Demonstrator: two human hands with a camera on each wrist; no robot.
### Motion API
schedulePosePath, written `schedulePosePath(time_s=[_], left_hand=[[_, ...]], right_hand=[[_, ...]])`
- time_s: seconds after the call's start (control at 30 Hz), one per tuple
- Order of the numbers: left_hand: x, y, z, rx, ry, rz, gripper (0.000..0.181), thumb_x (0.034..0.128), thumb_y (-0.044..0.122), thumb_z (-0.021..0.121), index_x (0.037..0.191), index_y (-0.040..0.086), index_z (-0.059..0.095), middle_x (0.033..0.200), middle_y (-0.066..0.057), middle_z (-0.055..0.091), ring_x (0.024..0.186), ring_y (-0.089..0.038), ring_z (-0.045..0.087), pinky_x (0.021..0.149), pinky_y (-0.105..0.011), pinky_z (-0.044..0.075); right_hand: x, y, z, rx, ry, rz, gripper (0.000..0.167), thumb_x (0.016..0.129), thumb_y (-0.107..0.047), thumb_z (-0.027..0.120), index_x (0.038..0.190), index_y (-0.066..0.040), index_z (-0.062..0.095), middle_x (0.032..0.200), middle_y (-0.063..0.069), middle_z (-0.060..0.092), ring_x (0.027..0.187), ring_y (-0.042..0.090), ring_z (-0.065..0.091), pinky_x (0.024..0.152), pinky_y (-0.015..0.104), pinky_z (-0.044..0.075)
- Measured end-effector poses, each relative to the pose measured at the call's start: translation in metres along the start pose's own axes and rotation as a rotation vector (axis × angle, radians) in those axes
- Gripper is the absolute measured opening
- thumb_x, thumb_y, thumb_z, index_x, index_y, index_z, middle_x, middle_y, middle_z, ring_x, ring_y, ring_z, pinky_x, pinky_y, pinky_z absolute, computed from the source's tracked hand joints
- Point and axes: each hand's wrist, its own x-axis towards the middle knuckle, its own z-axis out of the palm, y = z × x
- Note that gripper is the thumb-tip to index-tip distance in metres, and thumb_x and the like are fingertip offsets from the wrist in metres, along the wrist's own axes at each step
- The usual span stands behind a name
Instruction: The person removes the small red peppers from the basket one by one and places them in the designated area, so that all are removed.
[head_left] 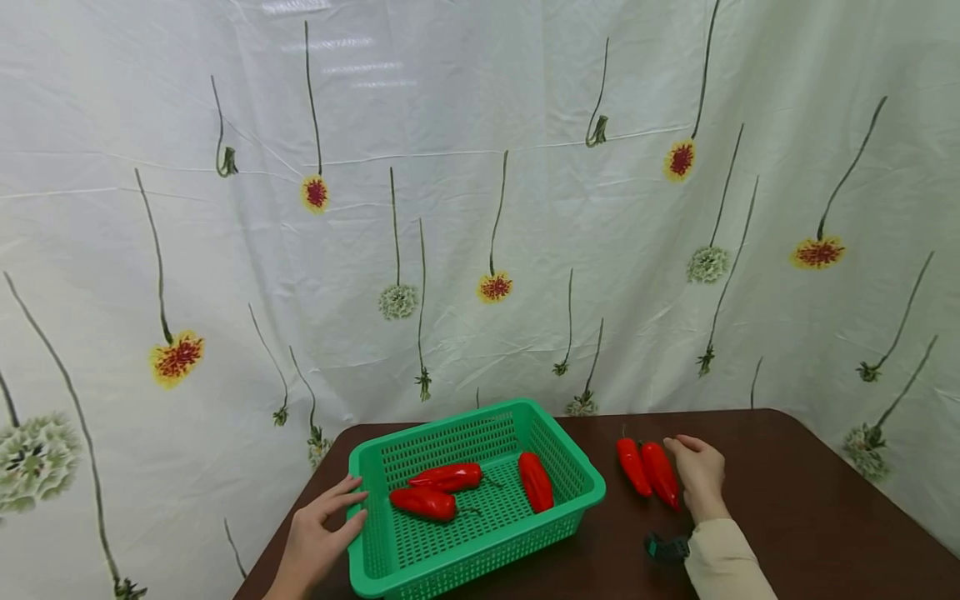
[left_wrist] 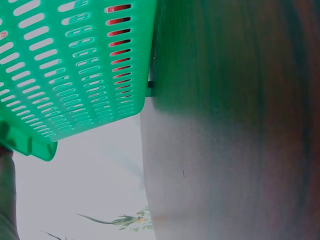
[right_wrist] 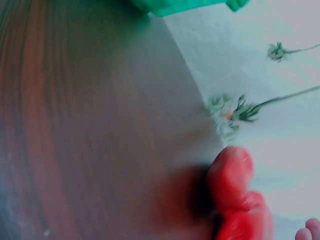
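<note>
A green plastic basket (head_left: 480, 546) stands on the table with three red peppers inside: one on the right (head_left: 536, 482), one in the middle (head_left: 448, 477) and one at the left (head_left: 424, 503). My left hand (head_left: 318, 529) rests its extended fingers against the basket's left rim. Right of the basket, two more red peppers, a slimmer one (head_left: 633, 465) and a wider one (head_left: 660, 473), lie side by side on the table. Just beside the wider one is my right hand (head_left: 697, 468), fingers bent loosely, holding nothing visible. Only its fingertips (right_wrist: 307, 231) show in the right wrist view.
The dark brown wooden table (head_left: 780, 500) has a rounded far corner. A pale curtain (head_left: 450, 250) printed with flowers hangs right behind it. A dark strap (head_left: 666, 548) is on the right wrist.
</note>
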Motion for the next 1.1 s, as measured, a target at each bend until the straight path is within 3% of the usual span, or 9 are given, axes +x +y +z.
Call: schedulePosePath(time_s=[0.13, 0.27, 0.43, 0.6, 0.73, 1.1], left_hand=[[0.000, 0.000, 0.000, 0.008, 0.003, 0.004, 0.026, 0.0789, 0.004, 0.082, 0.104, 0.012, 0.080, 0.124, -0.008, 0.072, 0.118, 0.015, 0.050, 0.087, -0.019, 0.055], [0.000, -0.001, 0.000, 0.011, 0.000, 0.004, 0.026, 0.0793, 0.005, 0.082, 0.104, 0.013, 0.080, 0.124, -0.008, 0.072, 0.118, 0.015, 0.051, 0.087, -0.019, 0.055], [0.001, -0.003, 0.001, 0.007, -0.009, 0.008, 0.025, 0.0803, 0.006, 0.082, 0.105, 0.014, 0.080, 0.125, -0.007, 0.072, 0.119, 0.014, 0.050, 0.087, -0.020, 0.055], [0.001, -0.003, 0.001, 0.003, -0.011, 0.014, 0.025, 0.0806, 0.007, 0.082, 0.105, 0.014, 0.080, 0.125, -0.006, 0.072, 0.119, 0.015, 0.050, 0.087, -0.019, 0.055], [0.001, -0.003, 0.001, 0.000, -0.009, 0.021, 0.025, 0.0803, 0.006, 0.082, 0.105, 0.013, 0.080, 0.125, -0.007, 0.072, 0.119, 0.016, 0.049, 0.088, -0.019, 0.055], [0.001, -0.002, 0.000, 0.017, -0.009, 0.002, 0.025, 0.0805, 0.007, 0.081, 0.105, 0.013, 0.080, 0.124, -0.007, 0.072, 0.119, 0.013, 0.051, 0.089, -0.021, 0.055]], right_hand=[[-0.004, -0.012, 0.004, 0.032, -0.037, -0.039, 0.049, 0.098, -0.021, 0.059, 0.137, 0.007, 0.054, 0.141, 0.026, 0.050, 0.122, 0.039, 0.051, 0.102, 0.050, 0.047], [-0.011, -0.024, 0.008, 0.054, -0.082, -0.055, 0.049, 0.098, -0.024, 0.062, 0.137, 0.006, 0.056, 0.133, 0.021, 0.057, 0.105, 0.024, 0.062, 0.097, 0.040, 0.050], [-0.022, -0.036, 0.014, 0.058, -0.203, -0.059, 0.053, 0.098, -0.027, 0.064, 0.139, 0.005, 0.054, 0.131, 0.015, 0.058, 0.093, 0.008, 0.064, 0.102, 0.040, 0.052], [-0.028, -0.045, 0.025, 0.071, -0.291, -0.084, 0.053, 0.098, -0.025, 0.066, 0.138, 0.007, 0.053, 0.133, 0.018, 0.059, 0.090, 0.002, 0.065, 0.107, 0.044, 0.050], [-0.031, -0.051, 0.032, 0.064, -0.367, -0.104, 0.052, 0.099, -0.023, 0.064, 0.139, 0.008, 0.052, 0.141, 0.024, 0.053, 0.097, 0.006, 0.067, 0.108, 0.044, 0.050], [-0.044, -0.071, 0.054, -0.017, -0.615, -0.142, 0.052, 0.097, -0.017, 0.065, 0.140, 0.008, 0.050, 0.144, 0.029, 0.050, 0.126, 0.039, 0.058, 0.107, 0.046, 0.050]])
